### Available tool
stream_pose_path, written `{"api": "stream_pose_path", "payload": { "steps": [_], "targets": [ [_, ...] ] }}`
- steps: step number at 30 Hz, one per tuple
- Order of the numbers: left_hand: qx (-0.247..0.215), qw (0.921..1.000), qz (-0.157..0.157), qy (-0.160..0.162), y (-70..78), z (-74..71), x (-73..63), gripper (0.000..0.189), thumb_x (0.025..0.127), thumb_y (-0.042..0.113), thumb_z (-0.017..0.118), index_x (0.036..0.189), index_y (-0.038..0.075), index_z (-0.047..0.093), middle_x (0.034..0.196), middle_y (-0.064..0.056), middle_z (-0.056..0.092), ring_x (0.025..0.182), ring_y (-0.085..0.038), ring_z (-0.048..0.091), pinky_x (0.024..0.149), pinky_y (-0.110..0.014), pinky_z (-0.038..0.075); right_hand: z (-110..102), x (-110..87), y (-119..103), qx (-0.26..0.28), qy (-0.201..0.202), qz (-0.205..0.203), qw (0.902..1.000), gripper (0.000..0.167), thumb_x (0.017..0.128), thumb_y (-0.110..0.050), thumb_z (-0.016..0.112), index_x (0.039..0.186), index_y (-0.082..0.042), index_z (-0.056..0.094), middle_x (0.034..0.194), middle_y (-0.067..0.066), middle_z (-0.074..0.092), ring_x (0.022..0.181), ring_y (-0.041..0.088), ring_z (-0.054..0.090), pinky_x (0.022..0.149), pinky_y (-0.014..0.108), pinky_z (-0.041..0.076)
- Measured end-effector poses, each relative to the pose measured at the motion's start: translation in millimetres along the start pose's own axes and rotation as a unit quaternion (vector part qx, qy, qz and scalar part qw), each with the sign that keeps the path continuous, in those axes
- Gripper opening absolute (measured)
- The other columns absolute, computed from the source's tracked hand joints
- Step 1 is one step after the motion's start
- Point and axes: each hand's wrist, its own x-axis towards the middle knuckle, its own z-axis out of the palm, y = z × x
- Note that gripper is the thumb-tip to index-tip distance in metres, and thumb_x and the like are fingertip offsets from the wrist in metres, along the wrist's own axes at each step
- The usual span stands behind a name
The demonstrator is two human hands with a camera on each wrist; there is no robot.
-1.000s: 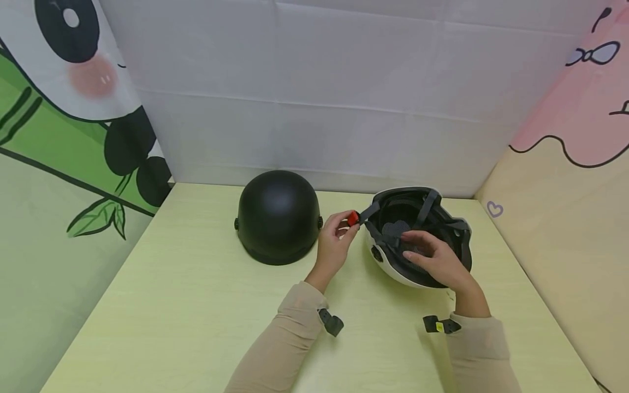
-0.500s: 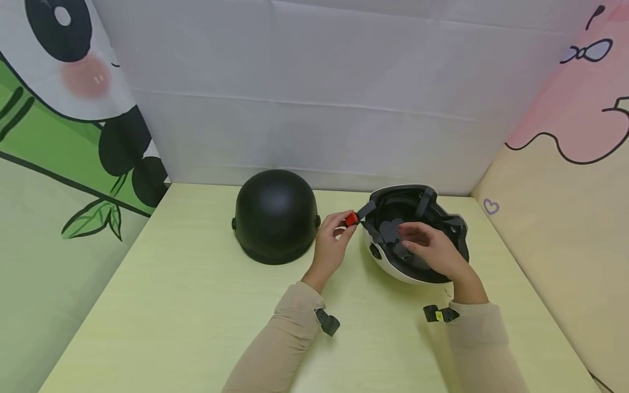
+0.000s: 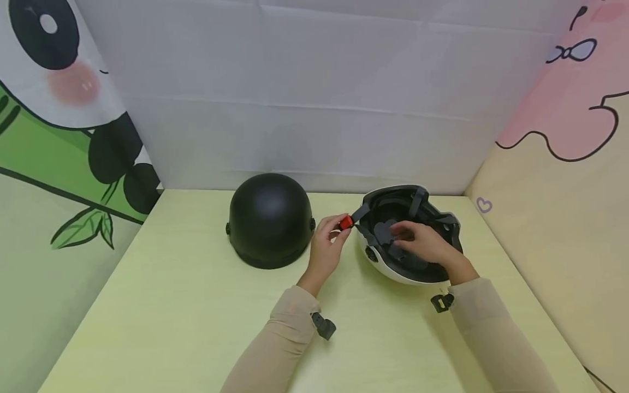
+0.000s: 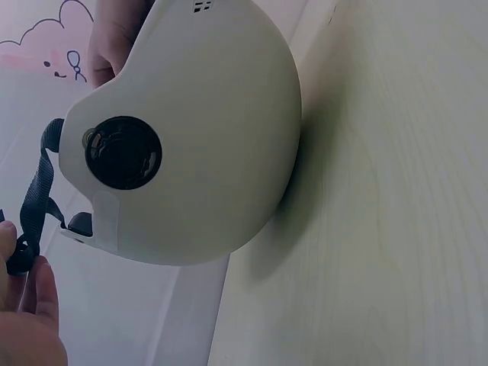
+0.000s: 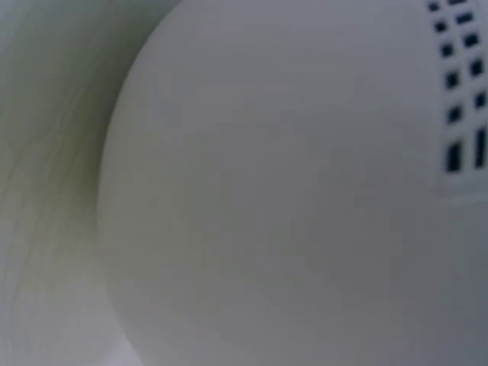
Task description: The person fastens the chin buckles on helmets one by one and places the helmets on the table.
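Note:
An upturned white helmet (image 3: 393, 271) with a black padded inside lies on the table, its hollow facing up. At its left rim my left hand (image 3: 325, 248) pinches a red buckle (image 3: 346, 222) on the end of a dark chin strap (image 3: 361, 212). In the left wrist view the strap (image 4: 36, 198) runs taut from the helmet shell (image 4: 221, 145) to my fingers. My right hand (image 3: 425, 243) reaches over the hollow with loosely bent fingers; nothing shows between them, and whether they touch the lining is unclear. The shell (image 5: 282, 191) fills the right wrist view.
A black helmet (image 3: 270, 221) stands dome up just left of my left hand. Behind both helmets rises a white wall sheet (image 3: 295, 142). The pale wooden table (image 3: 196, 327) stretches towards me, with printed panels at both sides.
My right hand has tipped lower over the helmet's hollow, its forearm now more slanted. The left hand keeps its pinch on the buckle. The head view has shifted slightly.

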Motion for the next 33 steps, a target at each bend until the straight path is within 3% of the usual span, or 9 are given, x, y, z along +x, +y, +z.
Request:
{"api": "stream_pose_path", "payload": {
  "steps": [6, 11, 22, 33],
  "targets": [
    [0.009, 0.9999, -0.003, -0.005, 24.1, -4.6, -0.5, 0.032, 0.089, -0.008, 0.065, 0.120, -0.013, 0.061, 0.114, -0.025, 0.057, 0.100, -0.038, 0.057, 0.084, -0.046, 0.051, 6, 8.5, 6, -0.027, -0.011, -0.005, 0.9996, 0.035, 0.093, -0.007, 0.065, 0.125, 0.005, 0.059, 0.118, 0.018, 0.063, 0.105, 0.033, 0.061, 0.089, 0.049, 0.047],
    [0.004, 1.0000, -0.005, -0.005, 39.7, -7.6, -3.5, 0.030, 0.089, -0.009, 0.064, 0.118, -0.014, 0.062, 0.112, -0.026, 0.057, 0.100, -0.039, 0.058, 0.084, -0.048, 0.051, 13, 10.8, 10, -0.018, -0.024, -0.008, 0.9995, 0.034, 0.093, -0.007, 0.065, 0.123, 0.007, 0.059, 0.114, 0.018, 0.063, 0.104, 0.034, 0.061, 0.088, 0.049, 0.047],
    [-0.005, 1.0000, -0.006, -0.001, 36.4, -9.1, -5.9, 0.030, 0.089, -0.010, 0.064, 0.118, -0.014, 0.062, 0.111, -0.027, 0.057, 0.099, -0.040, 0.059, 0.085, -0.049, 0.051, 23, 16.1, 15, -0.022, -0.041, 0.030, 0.9985, 0.029, 0.090, -0.004, 0.068, 0.116, 0.006, 0.063, 0.093, 0.006, 0.065, 0.089, 0.022, 0.060, 0.078, 0.038, 0.046],
    [-0.012, 0.9999, -0.002, -0.001, 30.3, -10.5, -7.1, 0.030, 0.088, -0.010, 0.064, 0.119, -0.014, 0.061, 0.112, -0.028, 0.056, 0.099, -0.041, 0.058, 0.085, -0.051, 0.050, 35, 17.2, 17, -0.031, -0.040, 0.033, 0.9982, 0.029, 0.089, -0.002, 0.067, 0.118, 0.002, 0.062, 0.092, 0.005, 0.064, 0.088, 0.022, 0.060, 0.078, 0.040, 0.046]
  ]
}}
